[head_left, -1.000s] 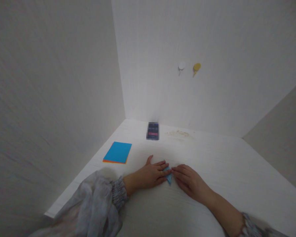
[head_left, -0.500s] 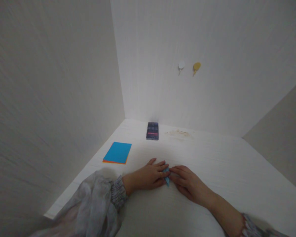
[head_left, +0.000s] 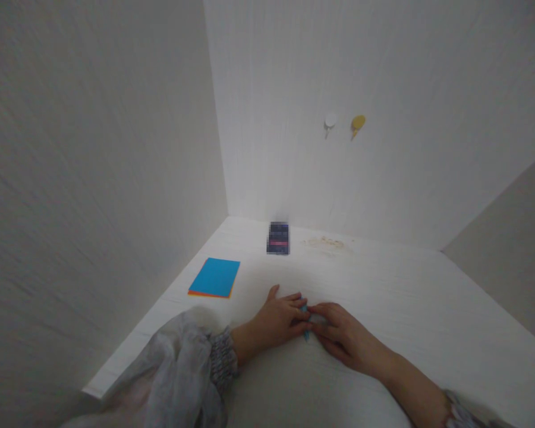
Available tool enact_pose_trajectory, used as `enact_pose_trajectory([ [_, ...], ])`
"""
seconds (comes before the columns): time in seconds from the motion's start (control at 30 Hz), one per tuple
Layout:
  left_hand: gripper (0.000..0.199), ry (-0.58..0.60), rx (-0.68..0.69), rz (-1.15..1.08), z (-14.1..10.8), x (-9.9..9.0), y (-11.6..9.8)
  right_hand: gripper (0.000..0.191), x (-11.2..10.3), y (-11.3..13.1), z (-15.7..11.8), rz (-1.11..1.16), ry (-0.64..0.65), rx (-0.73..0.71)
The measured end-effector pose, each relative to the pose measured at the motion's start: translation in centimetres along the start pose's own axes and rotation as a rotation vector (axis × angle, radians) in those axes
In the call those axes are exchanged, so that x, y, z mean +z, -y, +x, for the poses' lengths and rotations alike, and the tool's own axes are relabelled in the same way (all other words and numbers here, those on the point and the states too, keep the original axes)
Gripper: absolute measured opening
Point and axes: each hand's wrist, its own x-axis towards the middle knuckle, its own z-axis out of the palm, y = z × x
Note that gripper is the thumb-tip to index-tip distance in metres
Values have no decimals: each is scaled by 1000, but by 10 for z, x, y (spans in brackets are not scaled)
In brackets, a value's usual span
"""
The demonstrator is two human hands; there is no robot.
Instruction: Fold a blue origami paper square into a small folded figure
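Note:
A small folded piece of light blue paper [head_left: 306, 336] lies on the white tabletop between my hands, mostly covered by fingers. My left hand [head_left: 279, 321] rests palm down over its left side, fingers closed on it and the little finger sticking out. From the right, my right hand [head_left: 345, 336] meets the paper with its bent fingertips pressed together at the paper's edge. The fingertips of both hands nearly touch there. How the paper is folded is hidden under the fingers.
A stack of square coloured paper [head_left: 216, 277], blue on top with orange edges below, lies to the left. A dark, pixelated rectangular item [head_left: 279, 239] stands near the back wall. Brownish marks [head_left: 330, 242] are on the tabletop. White [head_left: 330, 120] and yellow [head_left: 358, 122] hooks hang on the wall.
My left hand has shifted slightly right, its fingers covering more of the blue paper, so less of it shows. The right hand stays close against it. The whole view has moved a little.

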Motion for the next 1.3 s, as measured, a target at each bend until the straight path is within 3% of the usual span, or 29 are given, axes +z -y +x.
enact_pose_trajectory([
  [0.67,40,67,-20,-60,0,2,7,26,6,-1,-1,-10,-47,15],
  [0.9,51,83,1,-48,-1,0,6,26,1,0,2,3,-2,17],
  [1.3,47,110,74,35,-3,-3,6,28,2,-3,-1,46,-16,30],
])
